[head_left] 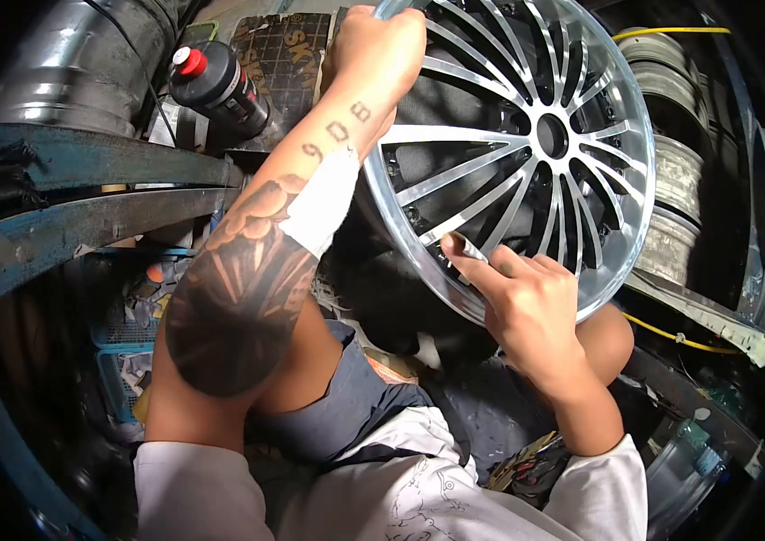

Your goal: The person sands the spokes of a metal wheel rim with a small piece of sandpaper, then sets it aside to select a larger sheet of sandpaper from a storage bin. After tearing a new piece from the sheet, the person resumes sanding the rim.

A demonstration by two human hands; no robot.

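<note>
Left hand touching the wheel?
Touching. Head view: the left hand grips the top edge of the wheel, fingers curled over the rim.

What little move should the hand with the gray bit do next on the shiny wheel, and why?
Probably slide the right hand and its gray bit a little along that spoke toward the hub. The bit is pressed at the spoke's outer end, near the rim, and the left hand grips the top of the wheel, holding it steady.
</note>
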